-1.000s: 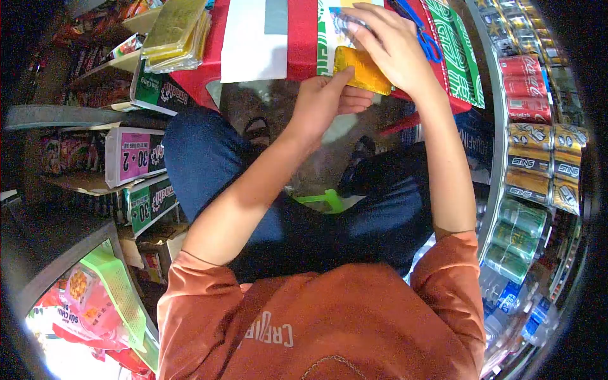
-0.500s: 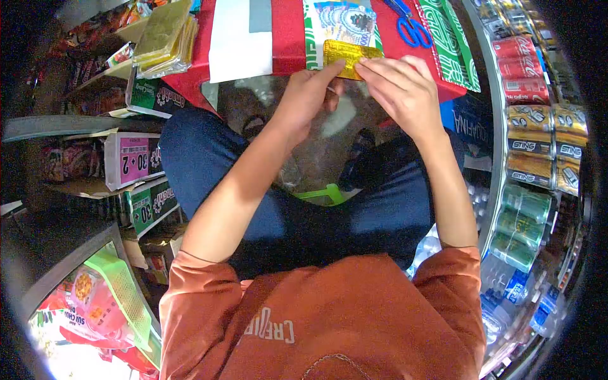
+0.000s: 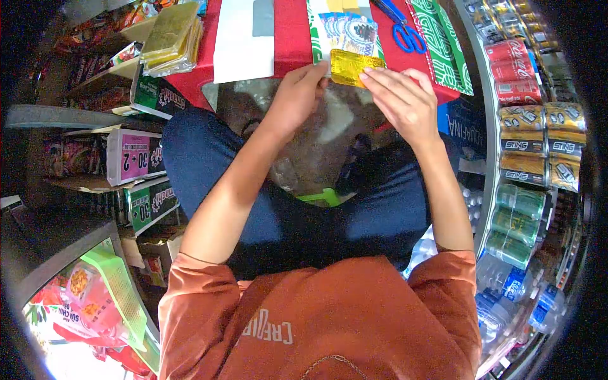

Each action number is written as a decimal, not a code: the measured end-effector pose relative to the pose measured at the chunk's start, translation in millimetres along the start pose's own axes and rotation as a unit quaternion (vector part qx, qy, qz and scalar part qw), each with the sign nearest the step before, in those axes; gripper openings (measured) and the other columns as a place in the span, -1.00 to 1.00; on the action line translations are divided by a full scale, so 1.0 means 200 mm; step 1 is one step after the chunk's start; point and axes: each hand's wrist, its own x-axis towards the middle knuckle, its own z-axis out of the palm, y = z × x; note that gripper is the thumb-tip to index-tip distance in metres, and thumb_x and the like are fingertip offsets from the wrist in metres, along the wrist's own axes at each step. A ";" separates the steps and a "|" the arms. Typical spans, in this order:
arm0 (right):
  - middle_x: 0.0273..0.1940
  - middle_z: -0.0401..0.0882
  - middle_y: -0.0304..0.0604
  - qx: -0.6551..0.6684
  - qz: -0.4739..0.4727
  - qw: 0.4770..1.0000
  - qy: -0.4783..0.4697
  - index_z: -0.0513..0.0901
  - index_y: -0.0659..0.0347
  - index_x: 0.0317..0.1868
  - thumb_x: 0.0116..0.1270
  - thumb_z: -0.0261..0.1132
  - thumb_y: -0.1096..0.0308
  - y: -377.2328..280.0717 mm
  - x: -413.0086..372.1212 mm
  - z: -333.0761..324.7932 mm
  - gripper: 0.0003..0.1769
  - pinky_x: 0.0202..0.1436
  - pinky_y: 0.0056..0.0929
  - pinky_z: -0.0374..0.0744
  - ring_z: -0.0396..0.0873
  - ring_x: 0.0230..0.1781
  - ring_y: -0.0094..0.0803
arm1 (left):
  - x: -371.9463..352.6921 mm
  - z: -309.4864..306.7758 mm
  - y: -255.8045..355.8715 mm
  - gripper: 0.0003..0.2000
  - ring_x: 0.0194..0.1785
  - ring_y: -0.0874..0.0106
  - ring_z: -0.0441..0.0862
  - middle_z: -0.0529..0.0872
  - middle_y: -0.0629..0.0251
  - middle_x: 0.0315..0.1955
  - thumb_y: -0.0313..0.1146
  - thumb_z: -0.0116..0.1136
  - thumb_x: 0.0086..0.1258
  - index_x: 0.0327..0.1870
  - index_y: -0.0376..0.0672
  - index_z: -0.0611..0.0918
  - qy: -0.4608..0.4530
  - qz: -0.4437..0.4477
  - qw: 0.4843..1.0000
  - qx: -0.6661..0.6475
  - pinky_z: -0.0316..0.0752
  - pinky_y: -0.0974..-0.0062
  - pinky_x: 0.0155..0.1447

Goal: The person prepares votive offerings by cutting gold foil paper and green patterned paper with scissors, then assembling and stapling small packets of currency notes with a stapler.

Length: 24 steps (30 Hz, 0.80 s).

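A shiny gold rectangular packet (image 3: 354, 68) lies at the front edge of the red-covered table. My right hand (image 3: 405, 101) grips its lower right side between thumb and fingers. My left hand (image 3: 297, 98) is closed in a pinch by the packet's left edge; what its fingertips hold, if anything, is too small to make out. Just beyond the packet, a fan of blue printed notes (image 3: 351, 31) sits on a green-and-white patterned bag (image 3: 315, 28). Blue-handled scissors (image 3: 408, 38) rest to the right of the notes.
At the table's left is a stack of gold packets (image 3: 168, 44) in clear wrap, beside a white strip (image 3: 244, 50). Another green patterned bag (image 3: 446, 47) lies at the right. Shelves of boxes (image 3: 136, 155) stand left; drink cans (image 3: 522, 142) and bottles (image 3: 500, 297) stand right.
My left hand has come off the packet's front and shifted slightly left and down. More of the gold surface now shows. My right hand keeps its hold, a little lower.
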 end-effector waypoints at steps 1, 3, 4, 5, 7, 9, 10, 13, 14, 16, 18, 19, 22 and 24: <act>0.15 0.74 -0.36 -0.003 -0.005 1.000 0.002 0.76 0.02 0.10 0.25 0.40 0.32 0.00 0.00 0.00 -0.62 0.15 -0.32 0.54 0.71 0.10 -0.46 | 0.00 0.00 0.01 -0.65 -0.57 0.67 0.21 0.33 0.63 -0.56 0.05 0.05 0.60 -0.31 -0.01 0.55 -0.006 -0.011 1.000 -0.012 0.12 0.60 -0.48; 0.14 0.75 -0.35 -0.003 -0.006 1.000 0.003 0.76 0.02 0.11 0.26 0.38 0.33 -0.01 0.01 0.00 -0.62 0.14 -0.33 0.54 0.71 0.09 -0.46 | -0.01 -0.01 0.03 -0.65 -0.58 0.68 0.18 0.28 0.64 -0.58 0.04 0.06 0.60 -0.35 0.01 0.51 -0.016 -0.026 0.999 -0.025 0.10 0.60 -0.49; 0.14 0.75 -0.35 -0.003 -0.006 1.000 0.004 0.76 0.02 0.11 0.26 0.37 0.34 -0.01 0.02 0.00 -0.62 0.13 -0.34 0.54 0.71 0.09 -0.45 | -0.01 -0.02 0.02 -0.65 -0.58 0.68 0.17 0.27 0.65 -0.58 0.05 0.06 0.60 -0.35 0.02 0.50 -0.020 -0.030 0.999 -0.026 0.09 0.59 -0.49; 0.14 0.75 -0.35 -0.005 -0.009 1.000 0.004 0.76 0.02 0.12 0.27 0.36 0.34 -0.01 0.02 0.00 -0.62 0.15 -0.33 0.55 0.71 0.09 -0.45 | 0.00 -0.02 0.02 -0.65 -0.58 0.68 0.16 0.26 0.65 -0.58 0.05 0.06 0.60 -0.36 0.03 0.49 -0.025 -0.035 0.999 -0.028 0.09 0.59 -0.49; 0.14 0.75 -0.35 -0.007 -0.013 1.000 0.003 0.76 0.02 0.12 0.27 0.35 0.34 -0.02 0.02 0.01 -0.62 0.18 -0.31 0.58 0.71 0.10 -0.44 | 0.00 -0.02 0.01 -0.65 -0.57 0.68 0.17 0.27 0.65 -0.58 0.06 0.06 0.60 -0.35 0.04 0.49 -0.029 -0.034 0.998 -0.032 0.10 0.60 -0.48; 0.13 0.75 -0.35 0.007 -0.014 1.000 0.017 0.76 0.02 0.12 0.26 0.36 0.34 -0.02 0.03 0.02 -0.61 0.18 -0.29 0.63 0.71 0.12 -0.41 | 0.00 -0.03 0.00 -0.65 -0.57 0.68 0.17 0.28 0.65 -0.57 0.06 0.05 0.60 -0.34 0.04 0.49 -0.033 -0.032 0.998 -0.032 0.11 0.60 -0.47; 0.13 0.75 -0.34 0.014 -0.014 1.000 0.024 0.76 0.02 0.11 0.25 0.36 0.34 -0.02 0.03 0.03 -0.61 0.19 -0.28 0.65 0.71 0.12 -0.40 | 0.00 -0.03 0.00 -0.66 -0.56 0.68 0.18 0.28 0.65 -0.57 0.06 0.05 0.60 -0.33 0.03 0.50 -0.035 -0.031 0.998 -0.031 0.11 0.60 -0.47; 0.14 0.74 -0.28 0.040 0.014 0.999 0.020 0.76 0.03 0.15 0.12 0.46 0.45 -0.06 0.03 0.03 -0.49 0.16 -0.32 0.70 0.72 0.09 -0.30 | -0.02 -0.02 0.02 -0.66 -0.55 0.67 0.20 0.29 0.64 -0.56 0.06 0.05 0.60 -0.31 0.02 0.51 -0.022 -0.042 0.999 -0.018 0.13 0.61 -0.45; 0.15 0.74 -0.29 0.034 0.021 0.999 0.024 0.76 0.02 0.16 0.12 0.46 0.46 -0.06 0.02 0.03 -0.48 0.15 -0.33 0.71 0.72 0.09 -0.30 | -0.02 -0.01 0.03 -0.66 -0.54 0.67 0.20 0.29 0.64 -0.56 0.07 0.05 0.60 -0.30 0.02 0.52 -0.014 -0.049 0.999 -0.013 0.14 0.61 -0.44; 0.16 0.73 -0.29 0.023 0.034 0.999 0.032 0.76 -0.02 0.18 0.11 0.47 0.46 -0.07 0.02 0.03 -0.46 0.11 -0.35 0.72 0.72 0.09 -0.30 | -0.02 -0.01 0.02 -0.66 -0.54 0.67 0.21 0.30 0.64 -0.55 0.07 0.05 0.59 -0.29 0.02 0.53 -0.013 -0.045 0.999 -0.012 0.15 0.61 -0.44; 0.18 0.72 -0.30 0.018 0.037 0.999 0.026 0.75 -0.04 0.19 0.11 0.47 0.46 -0.08 0.02 0.02 -0.44 0.11 -0.35 0.72 0.73 0.08 -0.30 | -0.02 0.00 0.02 -0.65 -0.54 0.67 0.22 0.31 0.63 -0.55 0.08 0.03 0.59 -0.28 0.02 0.54 -0.012 -0.040 0.999 -0.006 0.16 0.61 -0.43; 0.18 0.71 -0.30 0.016 0.039 0.999 0.023 0.75 -0.05 0.19 0.11 0.48 0.46 -0.08 0.02 0.01 -0.44 0.11 -0.35 0.72 0.73 0.08 -0.30 | -0.02 0.00 0.02 -0.65 -0.54 0.67 0.22 0.32 0.63 -0.55 0.09 0.02 0.60 -0.28 0.02 0.54 -0.011 -0.037 0.999 0.001 0.16 0.61 -0.43; 0.21 0.70 -0.29 0.023 0.040 0.999 0.023 0.74 -0.05 0.20 0.11 0.48 0.45 -0.06 0.01 0.03 -0.43 0.14 -0.34 0.72 0.73 0.09 -0.29 | -0.02 0.00 0.01 -0.64 -0.54 0.67 0.23 0.34 0.62 -0.55 0.09 -0.01 0.61 -0.27 0.01 0.55 -0.006 -0.029 0.999 0.017 0.17 0.61 -0.43; 0.21 0.70 -0.30 0.018 0.040 0.999 0.021 0.75 -0.04 0.17 0.17 0.45 0.40 -0.06 0.01 0.04 -0.51 0.20 -0.31 0.71 0.72 0.12 -0.29 | -0.02 0.00 0.01 -0.63 -0.55 0.66 0.24 0.35 0.62 -0.55 0.09 -0.03 0.62 -0.27 0.01 0.55 -0.004 -0.024 0.999 0.023 0.18 0.61 -0.44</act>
